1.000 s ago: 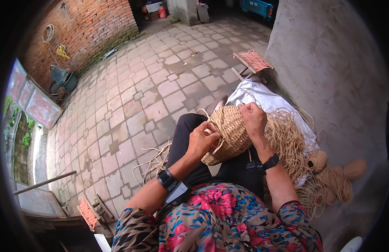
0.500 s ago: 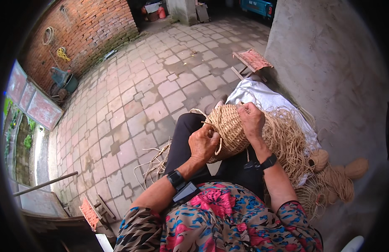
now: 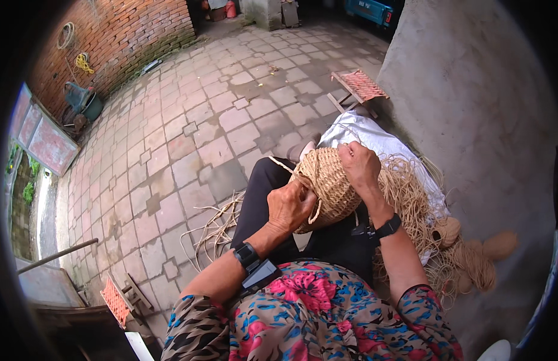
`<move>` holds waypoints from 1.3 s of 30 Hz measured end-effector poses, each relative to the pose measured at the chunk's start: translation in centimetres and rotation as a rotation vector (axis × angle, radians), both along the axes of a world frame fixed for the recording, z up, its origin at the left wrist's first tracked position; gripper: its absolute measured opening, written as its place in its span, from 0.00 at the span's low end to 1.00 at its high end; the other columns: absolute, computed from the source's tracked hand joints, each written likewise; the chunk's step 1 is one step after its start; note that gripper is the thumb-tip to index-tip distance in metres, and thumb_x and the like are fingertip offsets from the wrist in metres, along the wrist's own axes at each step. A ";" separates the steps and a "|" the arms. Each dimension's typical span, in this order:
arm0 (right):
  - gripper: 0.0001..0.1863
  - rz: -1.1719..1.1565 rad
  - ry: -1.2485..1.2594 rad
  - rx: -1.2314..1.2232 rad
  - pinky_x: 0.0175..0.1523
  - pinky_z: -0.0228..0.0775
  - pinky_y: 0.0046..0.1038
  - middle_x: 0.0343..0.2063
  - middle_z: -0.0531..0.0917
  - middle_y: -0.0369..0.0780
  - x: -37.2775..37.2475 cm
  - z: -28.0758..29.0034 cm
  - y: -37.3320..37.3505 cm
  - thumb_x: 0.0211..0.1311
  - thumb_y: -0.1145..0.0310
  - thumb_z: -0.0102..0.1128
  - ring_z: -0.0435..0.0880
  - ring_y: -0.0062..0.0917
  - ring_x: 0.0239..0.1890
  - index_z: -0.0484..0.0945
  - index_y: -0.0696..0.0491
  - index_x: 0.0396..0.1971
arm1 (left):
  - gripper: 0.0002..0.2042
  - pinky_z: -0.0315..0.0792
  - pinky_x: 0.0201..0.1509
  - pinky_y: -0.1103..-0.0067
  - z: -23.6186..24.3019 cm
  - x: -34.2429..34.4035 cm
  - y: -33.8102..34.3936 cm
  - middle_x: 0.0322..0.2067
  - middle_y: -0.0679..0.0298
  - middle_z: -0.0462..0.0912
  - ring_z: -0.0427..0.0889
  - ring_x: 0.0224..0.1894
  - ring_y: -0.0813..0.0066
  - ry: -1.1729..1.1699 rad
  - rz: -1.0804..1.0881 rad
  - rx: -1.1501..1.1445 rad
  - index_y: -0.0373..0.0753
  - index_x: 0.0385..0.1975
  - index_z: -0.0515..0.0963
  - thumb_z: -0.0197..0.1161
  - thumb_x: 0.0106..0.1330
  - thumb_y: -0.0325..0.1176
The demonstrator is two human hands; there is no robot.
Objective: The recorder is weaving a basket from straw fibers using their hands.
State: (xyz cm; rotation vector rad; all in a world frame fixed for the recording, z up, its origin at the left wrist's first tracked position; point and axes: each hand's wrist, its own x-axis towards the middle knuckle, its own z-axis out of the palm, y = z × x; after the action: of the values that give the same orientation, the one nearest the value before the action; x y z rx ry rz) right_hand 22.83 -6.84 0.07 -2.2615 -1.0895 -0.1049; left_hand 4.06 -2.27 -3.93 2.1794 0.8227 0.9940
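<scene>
A round, tan basket [image 3: 331, 188] woven of straw cord rests on my lap, between my knees. My left hand [image 3: 287, 207] is closed at its left side, with the fingers pinched on a strand of cord [image 3: 317, 212] that hangs in a loop beside them. Another loose cord end [image 3: 281, 163] sticks out from the weave above that hand. On the upper right side of the basket my right hand [image 3: 359, 167] is closed, its fingertips gripping the weave; exactly what lies between them is hidden.
To my right a heap of loose straw cords [image 3: 404, 189] lies on a white sack [image 3: 358, 128], with cord balls [image 3: 446, 231] beside it. More strands [image 3: 216, 225] lie on the paving to my left. A low woven stool [image 3: 361, 86] stands ahead by the grey wall [image 3: 465, 108].
Both hands stay in nearly the same places on the basket. The cord end above my left hand now reaches farther up and left. The view has shifted slightly.
</scene>
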 end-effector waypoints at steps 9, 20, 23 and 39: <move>0.19 0.048 0.068 0.141 0.29 0.67 0.44 0.17 0.78 0.49 0.8 -0.9 0.0 0.58 0.52 0.55 0.78 0.48 0.23 0.76 0.54 0.19 | 0.11 0.71 0.25 0.82 2.3 -0.8 3.6 0.16 0.66 0.77 0.76 0.20 0.81 0.047 -0.461 -0.912 0.30 0.24 0.79 0.65 0.60 0.34; 0.18 0.124 0.088 0.262 0.27 0.66 0.41 0.16 0.78 0.47 1.8 -1.9 -1.3 0.60 0.54 0.57 0.78 0.46 0.22 0.76 0.52 0.20 | 0.08 0.65 0.19 0.85 2.0 -3.5 5.7 0.19 0.68 0.74 0.71 0.16 0.83 -0.144 0.042 -0.613 0.35 0.30 0.76 0.60 0.64 0.35; 0.17 0.118 0.087 0.257 0.27 0.66 0.40 0.16 0.78 0.46 1.8 -1.9 -1.4 0.60 0.53 0.58 0.78 0.45 0.22 0.77 0.52 0.21 | 0.12 0.70 0.20 0.76 2.2 -8.1 8.4 0.13 0.64 0.76 0.75 0.15 0.76 0.463 -0.069 -0.624 0.35 0.28 0.82 0.61 0.62 0.39; 0.16 0.141 0.159 0.263 0.28 0.66 0.36 0.16 0.77 0.45 1.4 -1.7 -2.3 0.61 0.57 0.59 0.79 0.42 0.21 0.77 0.54 0.23 | 0.07 0.74 0.35 0.68 4.6 -2.9 5.5 0.26 0.56 0.82 0.82 0.29 0.57 0.226 -0.283 0.089 0.37 0.27 0.82 0.62 0.56 0.33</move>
State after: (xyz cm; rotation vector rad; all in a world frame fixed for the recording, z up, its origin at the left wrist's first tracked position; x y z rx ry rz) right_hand 24.28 -9.15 -1.59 -1.9207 -1.0792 -0.0093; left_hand 1.20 3.22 0.63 2.4332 0.5539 0.6649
